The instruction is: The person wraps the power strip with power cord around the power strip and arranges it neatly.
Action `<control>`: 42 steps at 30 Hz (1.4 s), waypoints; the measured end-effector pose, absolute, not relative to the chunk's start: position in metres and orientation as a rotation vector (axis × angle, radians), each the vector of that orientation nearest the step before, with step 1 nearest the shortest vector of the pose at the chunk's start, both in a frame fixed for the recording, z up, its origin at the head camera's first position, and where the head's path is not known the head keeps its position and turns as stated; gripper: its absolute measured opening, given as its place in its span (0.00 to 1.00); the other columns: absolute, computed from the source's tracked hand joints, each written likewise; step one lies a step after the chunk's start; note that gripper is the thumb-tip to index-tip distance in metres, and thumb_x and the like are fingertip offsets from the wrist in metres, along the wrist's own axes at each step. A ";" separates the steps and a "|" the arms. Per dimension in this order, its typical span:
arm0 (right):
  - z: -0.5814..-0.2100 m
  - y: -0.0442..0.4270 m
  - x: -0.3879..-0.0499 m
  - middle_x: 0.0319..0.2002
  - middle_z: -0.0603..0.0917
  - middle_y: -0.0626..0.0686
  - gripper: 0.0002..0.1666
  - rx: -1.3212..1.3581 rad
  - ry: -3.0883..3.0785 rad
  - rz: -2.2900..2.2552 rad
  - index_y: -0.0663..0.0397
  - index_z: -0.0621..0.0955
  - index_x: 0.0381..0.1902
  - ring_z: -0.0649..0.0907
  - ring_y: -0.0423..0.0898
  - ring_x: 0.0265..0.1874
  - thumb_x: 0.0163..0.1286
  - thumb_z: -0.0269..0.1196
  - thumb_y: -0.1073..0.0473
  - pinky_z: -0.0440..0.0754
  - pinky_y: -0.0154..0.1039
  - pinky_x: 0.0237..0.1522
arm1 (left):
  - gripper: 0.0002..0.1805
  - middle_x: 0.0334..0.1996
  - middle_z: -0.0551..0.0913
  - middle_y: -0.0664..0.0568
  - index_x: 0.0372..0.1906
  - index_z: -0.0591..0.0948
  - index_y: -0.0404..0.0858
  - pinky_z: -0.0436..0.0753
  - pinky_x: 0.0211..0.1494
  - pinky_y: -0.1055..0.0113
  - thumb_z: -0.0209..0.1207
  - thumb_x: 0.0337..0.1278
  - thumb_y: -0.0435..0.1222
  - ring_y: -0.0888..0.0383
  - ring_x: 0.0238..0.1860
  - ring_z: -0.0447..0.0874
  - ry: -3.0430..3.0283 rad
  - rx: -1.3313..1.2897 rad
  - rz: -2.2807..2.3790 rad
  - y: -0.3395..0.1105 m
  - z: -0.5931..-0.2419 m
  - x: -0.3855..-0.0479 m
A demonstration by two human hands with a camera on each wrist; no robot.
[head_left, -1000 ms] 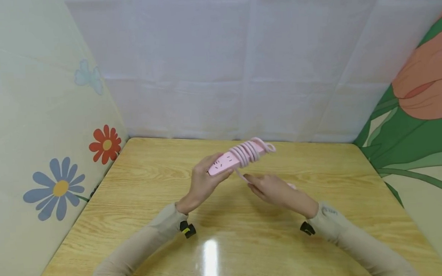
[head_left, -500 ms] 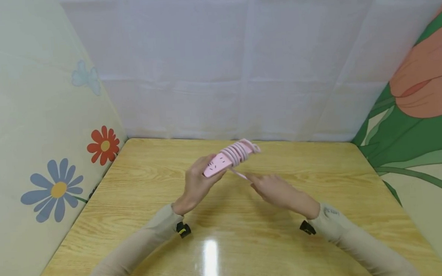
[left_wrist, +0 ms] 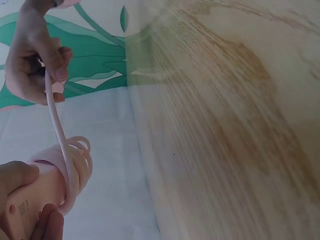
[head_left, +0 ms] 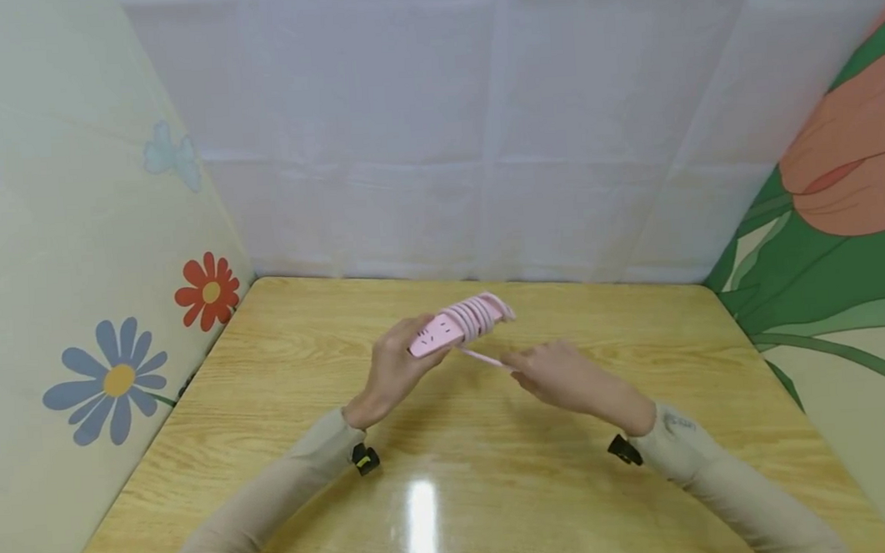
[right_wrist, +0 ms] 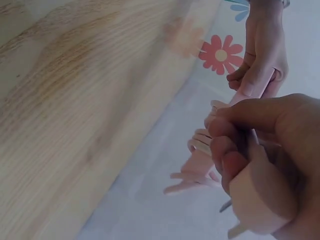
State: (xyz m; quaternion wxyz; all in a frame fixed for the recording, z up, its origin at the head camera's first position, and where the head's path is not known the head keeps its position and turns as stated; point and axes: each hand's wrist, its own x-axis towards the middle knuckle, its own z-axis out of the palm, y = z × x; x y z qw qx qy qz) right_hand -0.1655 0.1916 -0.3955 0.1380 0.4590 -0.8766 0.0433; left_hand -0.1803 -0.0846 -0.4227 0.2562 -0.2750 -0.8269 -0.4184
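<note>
A pink power strip (head_left: pixel 438 333) is held above the table by my left hand (head_left: pixel 396 367), which grips its near end. Several turns of pink cord (head_left: pixel 473 317) wrap the strip's far half, and a loop juts from that end. From the strip a straight length of cord (left_wrist: pixel 57 120) runs to my right hand (head_left: pixel 560 376), whose fingers pinch it. The cord's plug (right_wrist: pixel 262 197) sits within the right palm, with metal prongs showing in the right wrist view. The strip's sockets face up in the head view.
Below the hands lies a wood-grain table (head_left: pixel 324 316) with a bright reflection near its front. A white cloth (head_left: pixel 375 130) hangs behind it. Flower-printed panels (head_left: pixel 29 265) stand at both sides.
The strip has shifted left and its far end has dipped a little. My right hand has moved slightly right and down, so more straight cord shows between the hands.
</note>
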 end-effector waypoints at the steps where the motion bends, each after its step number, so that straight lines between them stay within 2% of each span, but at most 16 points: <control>1: -0.394 0.192 -0.166 0.23 0.83 0.49 0.12 1.334 -2.526 0.130 0.56 0.81 0.42 0.76 0.41 0.16 0.62 0.70 0.64 0.72 0.34 0.14 | 0.27 0.44 0.85 0.42 0.55 0.81 0.30 0.84 0.40 0.62 0.74 0.47 0.32 0.53 0.40 0.82 -2.253 -0.741 -1.130 -0.085 -0.422 -0.180; 8: -0.385 0.196 -0.166 0.23 0.82 0.46 0.10 1.353 -2.394 0.211 0.53 0.83 0.37 0.77 0.41 0.18 0.58 0.72 0.65 0.73 0.35 0.16 | 0.27 0.44 0.85 0.40 0.54 0.81 0.29 0.84 0.42 0.62 0.74 0.46 0.30 0.51 0.40 0.83 -2.338 -0.735 -1.067 -0.087 -0.423 -0.179; 12: -0.380 0.200 -0.171 0.27 0.83 0.48 0.09 1.331 -2.220 0.214 0.54 0.86 0.35 0.79 0.44 0.23 0.55 0.74 0.63 0.78 0.38 0.22 | 0.27 0.46 0.84 0.39 0.55 0.80 0.29 0.84 0.45 0.61 0.74 0.47 0.30 0.50 0.43 0.84 -2.375 -0.785 -1.041 -0.089 -0.426 -0.178; 13: -0.378 0.201 -0.172 0.28 0.83 0.49 0.06 1.323 -2.181 0.218 0.54 0.87 0.35 0.79 0.45 0.24 0.61 0.72 0.59 0.79 0.38 0.24 | 0.27 0.47 0.84 0.40 0.55 0.80 0.29 0.84 0.45 0.62 0.74 0.47 0.30 0.50 0.44 0.84 -2.383 -0.803 -1.037 -0.089 -0.427 -0.178; 14: -0.377 0.202 -0.174 0.30 0.84 0.49 0.08 1.316 -2.145 0.233 0.54 0.88 0.35 0.79 0.46 0.25 0.66 0.69 0.55 0.80 0.39 0.25 | 0.27 0.48 0.84 0.40 0.55 0.80 0.29 0.84 0.46 0.62 0.74 0.48 0.31 0.50 0.45 0.84 -2.389 -0.820 -1.039 -0.090 -0.427 -0.178; 17: -0.374 0.204 -0.179 0.35 0.85 0.53 0.09 1.286 -2.096 0.278 0.54 0.87 0.35 0.81 0.49 0.30 0.65 0.69 0.53 0.82 0.41 0.25 | 0.26 0.49 0.84 0.40 0.55 0.81 0.29 0.84 0.47 0.64 0.74 0.48 0.32 0.51 0.46 0.84 -2.389 -0.878 -1.036 -0.089 -0.428 -0.178; 19: -0.374 0.205 -0.181 0.38 0.85 0.55 0.09 1.263 -2.077 0.313 0.54 0.87 0.36 0.81 0.51 0.32 0.64 0.69 0.55 0.82 0.42 0.24 | 0.26 0.49 0.84 0.39 0.55 0.81 0.30 0.84 0.46 0.65 0.74 0.49 0.33 0.51 0.46 0.84 -2.380 -0.924 -1.040 -0.088 -0.429 -0.178; 21: -0.373 0.206 -0.183 0.41 0.84 0.57 0.12 1.235 -2.076 0.328 0.54 0.86 0.36 0.81 0.53 0.34 0.53 0.75 0.62 0.82 0.43 0.22 | 0.27 0.50 0.84 0.39 0.55 0.81 0.30 0.84 0.46 0.66 0.74 0.48 0.33 0.51 0.46 0.84 -2.364 -0.985 -1.042 -0.086 -0.429 -0.178; 29: -0.376 0.206 -0.187 0.41 0.83 0.56 0.13 1.173 -2.092 0.380 0.57 0.85 0.37 0.81 0.54 0.36 0.53 0.76 0.66 0.80 0.43 0.22 | 0.27 0.49 0.84 0.40 0.56 0.80 0.29 0.83 0.45 0.71 0.73 0.49 0.32 0.52 0.45 0.84 -2.286 -1.241 -1.061 -0.087 -0.430 -0.179; 36: -0.376 0.205 -0.190 0.48 0.82 0.61 0.16 1.160 -2.098 0.433 0.56 0.85 0.40 0.83 0.56 0.38 0.53 0.76 0.67 0.82 0.45 0.23 | 0.29 0.50 0.83 0.39 0.57 0.79 0.29 0.83 0.46 0.72 0.73 0.48 0.32 0.51 0.45 0.85 -2.242 -1.324 -1.052 -0.086 -0.430 -0.177; 42: -0.374 0.204 -0.194 0.55 0.76 0.64 0.17 1.146 -2.108 0.480 0.55 0.87 0.42 0.84 0.55 0.37 0.52 0.76 0.67 0.77 0.38 0.17 | 0.30 0.49 0.84 0.39 0.57 0.79 0.28 0.83 0.44 0.73 0.74 0.45 0.31 0.53 0.43 0.85 -2.176 -1.385 -1.097 -0.085 -0.429 -0.175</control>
